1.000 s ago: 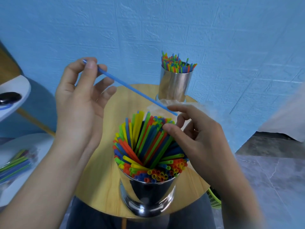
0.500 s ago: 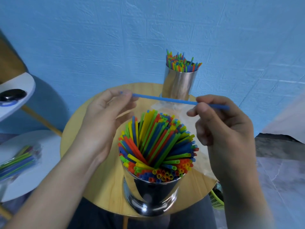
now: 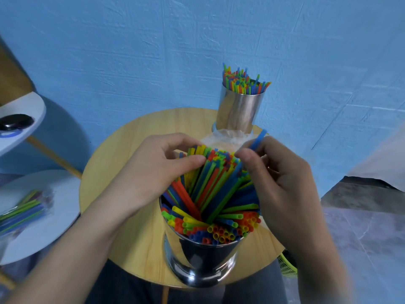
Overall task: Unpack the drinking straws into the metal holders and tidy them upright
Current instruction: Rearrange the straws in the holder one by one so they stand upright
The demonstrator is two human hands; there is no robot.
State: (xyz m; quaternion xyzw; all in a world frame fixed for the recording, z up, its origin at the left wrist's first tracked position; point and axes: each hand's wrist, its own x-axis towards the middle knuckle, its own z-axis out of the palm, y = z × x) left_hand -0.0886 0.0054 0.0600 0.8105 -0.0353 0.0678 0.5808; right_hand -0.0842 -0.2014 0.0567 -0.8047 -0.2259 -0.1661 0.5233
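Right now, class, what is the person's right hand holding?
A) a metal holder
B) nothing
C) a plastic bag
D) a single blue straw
D: the right hand pinches one blue straw, its tip sticking up beside the straws in the near metal holder.

My straws [image 3: 210,194] are red, orange, yellow, green and blue; the holders [image 3: 203,257] shiny silver; the surface [image 3: 122,163] pale wood; the wall [image 3: 131,51] blue.

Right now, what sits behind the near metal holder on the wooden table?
A crumpled clear wrapper, then a second metal holder full of straws. The left hand, gripping the near straws, and the right hand, pinching a blue straw, hide the wrapper's near part.
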